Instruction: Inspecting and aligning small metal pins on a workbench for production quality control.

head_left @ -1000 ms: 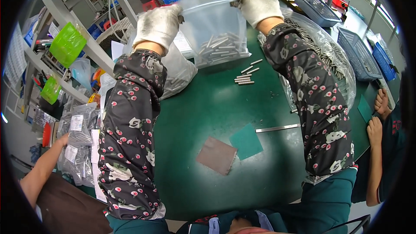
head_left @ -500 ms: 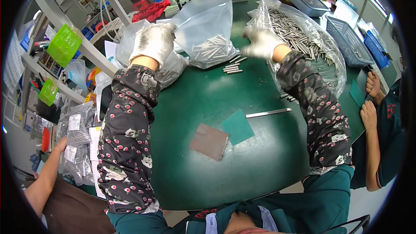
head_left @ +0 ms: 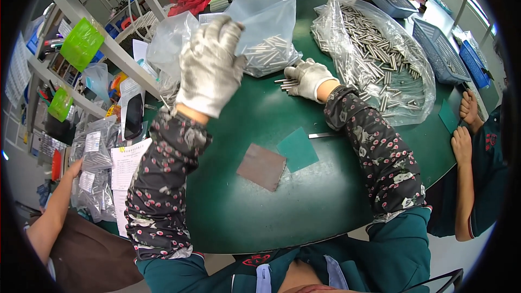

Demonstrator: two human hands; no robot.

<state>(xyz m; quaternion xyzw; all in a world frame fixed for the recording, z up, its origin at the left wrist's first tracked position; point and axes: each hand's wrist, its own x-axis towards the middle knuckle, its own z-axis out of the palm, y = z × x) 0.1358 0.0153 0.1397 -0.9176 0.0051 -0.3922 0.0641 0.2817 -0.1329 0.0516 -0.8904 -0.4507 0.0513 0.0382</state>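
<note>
My right hand [head_left: 310, 78], in a white glove, is closed round a few short metal pins [head_left: 286, 82] on the green table. Their ends stick out to the left of its fingers. My left hand [head_left: 210, 68], gloved too, is raised in front of the clear bags with its fingers stretched and slightly apart, holding nothing I can see. Just right of it stands a clear plastic bag [head_left: 266, 13] with metal pins in its bottom. Behind my left wrist another clear bag [head_left: 172, 43] is partly hidden. A large open bag [head_left: 415, 103] full of loose pins lies to the right.
A brown square sheet [head_left: 261, 167] and a green one [head_left: 297, 150] lie mid-table beside a flat metal strip [head_left: 321, 135]. Grey-blue baskets [head_left: 438, 51] line the right side. A phone [head_left: 133, 116] and papers lie left. Co-workers' hands [head_left: 462, 144] show at right and left.
My right hand has come left and nearer, onto the loose pins. The left hand has moved off the left bag, to the right and nearer, and its fingers have straightened.
</note>
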